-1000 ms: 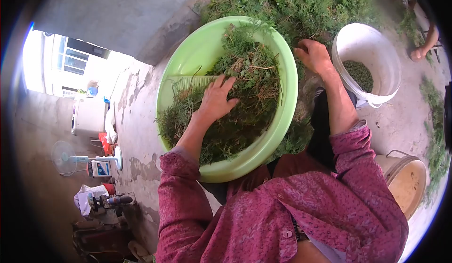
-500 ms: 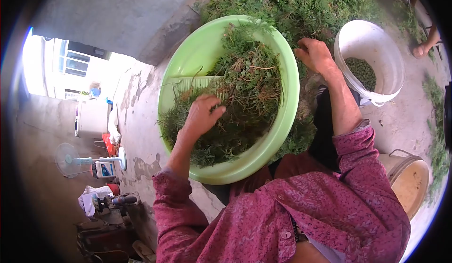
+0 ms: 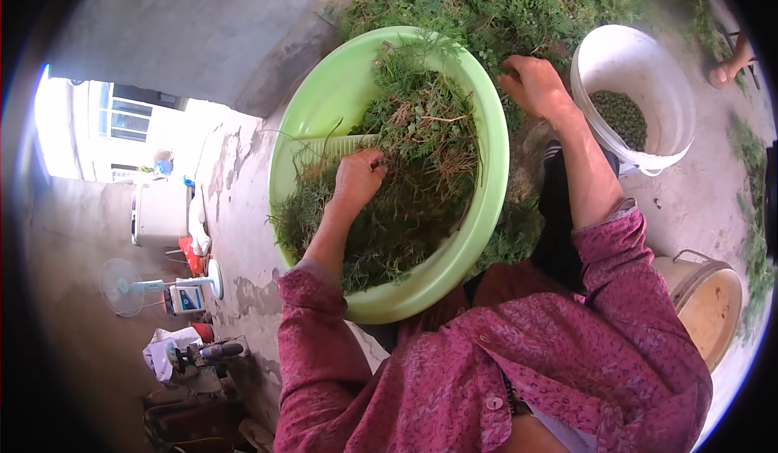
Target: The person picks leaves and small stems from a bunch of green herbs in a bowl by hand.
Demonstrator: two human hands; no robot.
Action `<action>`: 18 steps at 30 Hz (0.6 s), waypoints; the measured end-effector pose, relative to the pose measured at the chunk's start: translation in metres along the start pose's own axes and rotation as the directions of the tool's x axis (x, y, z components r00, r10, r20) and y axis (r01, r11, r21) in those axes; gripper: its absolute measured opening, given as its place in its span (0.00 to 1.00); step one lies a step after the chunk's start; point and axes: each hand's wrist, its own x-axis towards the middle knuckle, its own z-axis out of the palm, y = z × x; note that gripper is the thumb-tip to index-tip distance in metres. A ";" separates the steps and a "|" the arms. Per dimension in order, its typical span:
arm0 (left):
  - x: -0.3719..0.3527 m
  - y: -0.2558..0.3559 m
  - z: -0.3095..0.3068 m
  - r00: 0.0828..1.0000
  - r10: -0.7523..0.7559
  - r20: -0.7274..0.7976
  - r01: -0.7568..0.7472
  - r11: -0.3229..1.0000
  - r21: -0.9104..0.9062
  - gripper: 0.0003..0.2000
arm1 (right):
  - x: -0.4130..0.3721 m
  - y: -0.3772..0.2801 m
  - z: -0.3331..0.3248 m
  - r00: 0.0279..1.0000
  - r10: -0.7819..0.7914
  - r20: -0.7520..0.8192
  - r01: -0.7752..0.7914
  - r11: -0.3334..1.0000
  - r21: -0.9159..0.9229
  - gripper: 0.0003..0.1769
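A large light-green plastic tub [image 3: 496,137] with a ribbed shelf sits in front of me, holding green and brownish conifer sprigs [image 3: 433,129]. Over the sprigs, beside the ribbed part, is my left hand [image 3: 358,181]; its fingertips are pinched together, and whatever is between them is too small to make out. My right hand [image 3: 536,88] hovers outside the tub's right rim, near a heap of fresh sprigs [image 3: 519,7]. Its fingers are bent but apart, with nothing visible in them. To its right, a white bucket [image 3: 673,72] holds small green berries or cones [image 3: 620,117].
A second, beige bucket [image 3: 709,315] lies by my right elbow. Another person's foot [image 3: 721,74] shows at the far right. On the left stand a fan [image 3: 126,287], a white cabinet [image 3: 162,210] and assorted tools [image 3: 207,354]. Loose sprigs [image 3: 750,194] lie along the right floor.
My left hand has moved right and slightly up over the sprigs, and its fingers have closed. The right hand has shifted slightly up and left beside the rim.
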 end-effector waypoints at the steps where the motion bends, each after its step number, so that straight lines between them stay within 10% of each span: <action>1: -0.001 -0.002 0.003 0.999 -0.004 -0.046 0.003 1.000 -0.030 0.08 | 0.001 -0.002 0.001 1.000 -0.004 0.004 0.004 1.000 0.005 0.17; 8: -0.005 -0.009 0.003 0.999 0.040 0.022 -0.038 0.996 -0.076 0.06 | -0.002 -0.008 -0.001 0.998 0.025 0.050 -0.027 0.998 0.049 0.18; 10: -0.010 -0.004 -0.012 0.939 -0.278 0.204 0.345 0.760 -0.550 0.05 | -0.004 -0.009 -0.004 0.997 0.055 0.048 -0.056 0.998 0.030 0.19; 14: -0.023 -0.010 -0.033 0.901 -0.307 0.306 0.398 0.305 -0.865 0.08 | -0.005 -0.006 -0.005 0.998 0.041 0.052 -0.042 0.999 0.023 0.19; 18: -0.030 -0.002 -0.047 0.900 -0.260 0.349 0.389 0.122 -0.913 0.07 | -0.005 -0.001 0.000 0.999 0.008 0.042 -0.008 1.000 -0.007 0.17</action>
